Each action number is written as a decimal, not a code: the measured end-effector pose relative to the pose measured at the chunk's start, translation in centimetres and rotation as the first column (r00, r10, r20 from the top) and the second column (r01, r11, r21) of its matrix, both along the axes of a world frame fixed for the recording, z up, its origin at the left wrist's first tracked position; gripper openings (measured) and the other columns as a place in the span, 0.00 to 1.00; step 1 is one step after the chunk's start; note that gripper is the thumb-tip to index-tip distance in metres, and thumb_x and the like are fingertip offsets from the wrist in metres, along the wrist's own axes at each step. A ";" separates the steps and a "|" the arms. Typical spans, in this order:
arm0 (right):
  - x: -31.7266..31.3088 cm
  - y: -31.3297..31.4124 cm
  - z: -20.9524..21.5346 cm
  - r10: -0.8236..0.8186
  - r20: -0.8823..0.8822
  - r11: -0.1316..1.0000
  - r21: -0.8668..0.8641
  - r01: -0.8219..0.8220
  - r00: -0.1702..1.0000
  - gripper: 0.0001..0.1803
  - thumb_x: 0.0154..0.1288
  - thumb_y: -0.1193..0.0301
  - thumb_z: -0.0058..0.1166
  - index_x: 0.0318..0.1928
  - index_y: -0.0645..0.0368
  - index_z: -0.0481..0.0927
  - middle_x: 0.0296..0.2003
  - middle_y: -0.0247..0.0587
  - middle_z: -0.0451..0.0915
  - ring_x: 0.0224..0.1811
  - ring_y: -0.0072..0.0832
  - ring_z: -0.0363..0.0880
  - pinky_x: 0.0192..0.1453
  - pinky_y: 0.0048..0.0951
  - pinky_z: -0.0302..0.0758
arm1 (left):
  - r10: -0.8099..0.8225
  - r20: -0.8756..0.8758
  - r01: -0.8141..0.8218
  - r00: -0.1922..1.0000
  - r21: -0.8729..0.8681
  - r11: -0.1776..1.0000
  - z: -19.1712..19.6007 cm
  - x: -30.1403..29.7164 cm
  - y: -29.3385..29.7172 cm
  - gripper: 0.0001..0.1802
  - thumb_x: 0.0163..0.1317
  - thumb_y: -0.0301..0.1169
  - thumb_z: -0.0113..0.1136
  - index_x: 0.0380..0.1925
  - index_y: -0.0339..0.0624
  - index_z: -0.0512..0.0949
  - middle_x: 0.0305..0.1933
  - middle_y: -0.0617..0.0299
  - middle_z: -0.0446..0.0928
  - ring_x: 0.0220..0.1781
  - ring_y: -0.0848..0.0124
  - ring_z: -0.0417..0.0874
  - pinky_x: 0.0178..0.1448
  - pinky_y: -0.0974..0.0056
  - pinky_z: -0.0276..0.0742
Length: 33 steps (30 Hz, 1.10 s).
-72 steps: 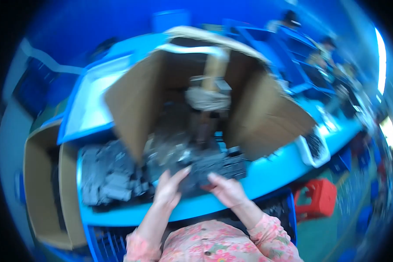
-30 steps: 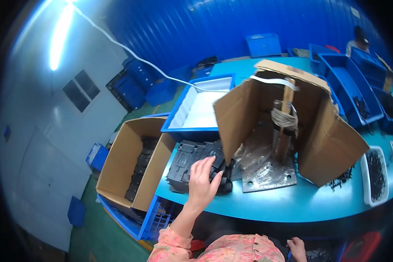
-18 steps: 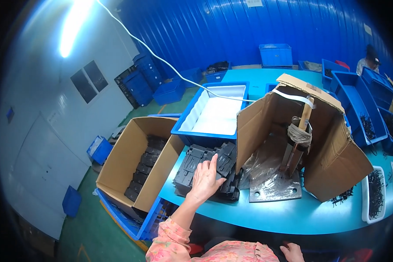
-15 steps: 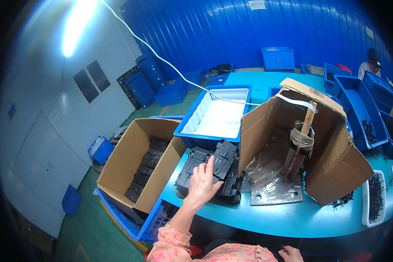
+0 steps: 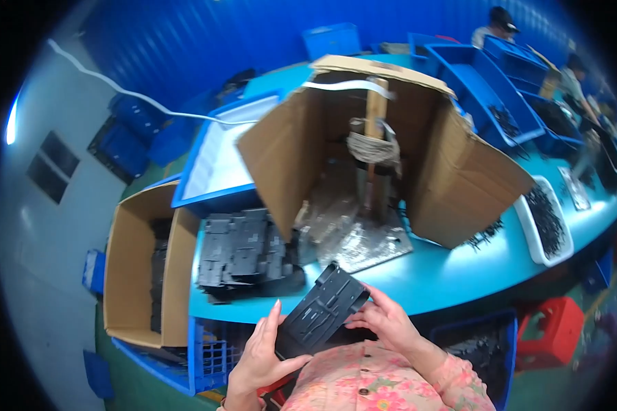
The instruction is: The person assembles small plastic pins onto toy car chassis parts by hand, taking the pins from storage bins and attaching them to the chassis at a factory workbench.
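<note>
A black rectangular plastic housing [image 5: 324,309] with slots and ribs is tilted in front of my body, off the table. My left hand [image 5: 259,353] is around its lower left end, thumb at the near edge and fingers along the far side. At its right end my right hand [image 5: 389,322] grips it with curled fingers, partly hidden by the part. Stacked black plastic housings [image 5: 236,248] like it lie on the blue-green table [image 5: 363,296], beyond my left hand.
A cardboard box [image 5: 176,274] with black parts stands in a blue crate [image 5: 209,353] at left. A cut-open carton [image 5: 473,181] surrounds a metal post with a wooden handle [image 5: 376,109]. White trays [image 5: 547,219] of small black pieces, blue bins [image 5: 473,85] and a red stool [image 5: 550,332] are at right.
My left hand has left the stack and come back toward my body. A housing is now between both hands, and my right hand has risen from my lap. The view has turned right.
</note>
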State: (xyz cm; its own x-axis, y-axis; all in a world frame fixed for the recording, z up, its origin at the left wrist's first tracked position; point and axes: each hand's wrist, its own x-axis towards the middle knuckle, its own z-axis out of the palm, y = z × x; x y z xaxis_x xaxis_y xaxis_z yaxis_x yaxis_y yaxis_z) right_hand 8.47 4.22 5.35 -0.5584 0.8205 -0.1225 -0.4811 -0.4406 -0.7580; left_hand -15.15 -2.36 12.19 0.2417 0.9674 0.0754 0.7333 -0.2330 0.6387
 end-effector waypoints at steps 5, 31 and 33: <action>1.4 -0.1 0.2 -0.162 0.060 0.978 -0.124 0.168 0.985 0.23 0.62 0.72 0.52 0.57 0.65 0.66 0.45 0.37 0.75 0.46 0.21 0.73 0.52 0.23 0.70 | -0.163 -0.029 0.159 0.986 -0.095 0.983 -2.9 3.1 1.0 0.58 0.39 0.36 0.73 0.64 0.32 0.44 0.50 0.43 0.68 0.49 0.54 0.72 0.52 0.59 0.69; 20.1 6.0 -2.1 -0.748 0.641 0.631 0.608 0.482 0.170 0.08 0.57 0.74 0.55 0.35 0.67 0.78 0.27 0.40 0.80 0.27 0.23 0.77 0.33 0.21 0.73 | 0.558 0.790 0.392 0.253 -0.611 0.688 -7.7 8.7 9.1 0.24 0.56 0.24 0.53 0.53 0.32 0.62 0.46 0.47 0.74 0.41 0.58 0.81 0.45 0.57 0.79; 20.9 5.5 -1.5 -0.639 0.636 0.756 0.415 0.506 0.433 0.09 0.59 0.71 0.55 0.34 0.67 0.79 0.25 0.35 0.79 0.26 0.18 0.75 0.31 0.18 0.71 | 0.555 0.788 0.379 0.265 -0.615 0.691 -7.5 8.6 9.3 0.24 0.56 0.24 0.53 0.53 0.32 0.62 0.46 0.47 0.74 0.41 0.58 0.81 0.45 0.58 0.79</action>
State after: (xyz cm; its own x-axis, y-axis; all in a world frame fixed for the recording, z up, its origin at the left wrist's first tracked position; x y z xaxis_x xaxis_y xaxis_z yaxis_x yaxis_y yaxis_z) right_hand 29.42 9.68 3.85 0.2645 0.9597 -0.0945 0.1344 -0.1338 -0.9819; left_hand -6.55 6.91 4.71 0.3645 0.8379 -0.4063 -0.4599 0.5413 0.7039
